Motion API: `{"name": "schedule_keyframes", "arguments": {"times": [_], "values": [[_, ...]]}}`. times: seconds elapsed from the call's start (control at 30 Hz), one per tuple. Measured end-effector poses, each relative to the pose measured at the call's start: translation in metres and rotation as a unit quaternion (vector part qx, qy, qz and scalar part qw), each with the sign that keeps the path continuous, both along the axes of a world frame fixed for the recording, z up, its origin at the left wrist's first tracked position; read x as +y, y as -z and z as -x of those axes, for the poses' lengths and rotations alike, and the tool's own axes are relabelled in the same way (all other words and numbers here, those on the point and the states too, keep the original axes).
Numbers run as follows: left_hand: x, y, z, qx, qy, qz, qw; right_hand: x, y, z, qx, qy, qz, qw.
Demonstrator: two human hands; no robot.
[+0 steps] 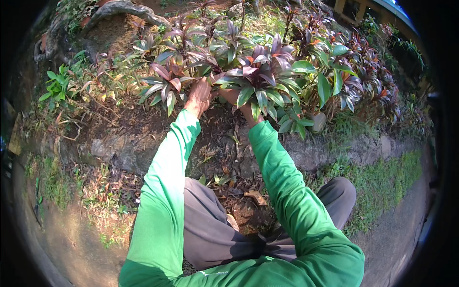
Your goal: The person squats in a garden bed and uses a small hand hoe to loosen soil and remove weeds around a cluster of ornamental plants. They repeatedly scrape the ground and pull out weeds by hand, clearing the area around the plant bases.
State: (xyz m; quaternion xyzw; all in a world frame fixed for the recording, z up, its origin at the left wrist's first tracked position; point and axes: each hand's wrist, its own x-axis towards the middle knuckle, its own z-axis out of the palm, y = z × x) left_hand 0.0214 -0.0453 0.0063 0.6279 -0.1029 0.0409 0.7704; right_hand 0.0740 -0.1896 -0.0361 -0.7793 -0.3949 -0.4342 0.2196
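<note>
Both my arms reach forward into a bed of ti plants with purple and green leaves. My left hand [199, 96] is at the lower leaves of a ti plant [168, 80], its back towards me and its fingertips lost among the foliage. Close beside it, my right hand [231, 96] reaches under a larger purple ti plant [263, 73], whose drooping leaves cover much of the hand and wrist. The two hands nearly meet. Whether either grips a leaf or stem is hidden.
A low stone edging [122, 150] borders the bed, with dry leaves and soil below it. A thick exposed root [125, 9] curves at the far left. Grass [383, 186] grows at the right, and a brown dry leaf [255, 197] lies between my knees.
</note>
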Motion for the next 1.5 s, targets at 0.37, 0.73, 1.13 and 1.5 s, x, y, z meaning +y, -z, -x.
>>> {"name": "schedule_keyframes", "arguments": {"times": [0.37, 0.73, 1.13, 1.5], "values": [[-0.007, -0.002, -0.001, 0.095, 0.01, 0.111, 0.989, -0.006, -0.008, 0.013, 0.042, 0.054, -0.055, 0.996], [-0.004, 0.001, -0.005, 0.072, -0.052, 0.165, 0.982, -0.003, 0.037, 0.062, 0.186, 0.265, -0.068, 0.944], [-0.004, 0.01, -0.003, 0.025, -0.033, 0.144, 0.989, -0.005, -0.029, 0.066, 0.115, -0.013, -0.237, 0.965], [-0.008, 0.004, 0.004, 0.007, 0.052, 0.123, 0.991, -0.005, -0.053, 0.062, 0.394, -0.189, -0.418, 0.797]]}}
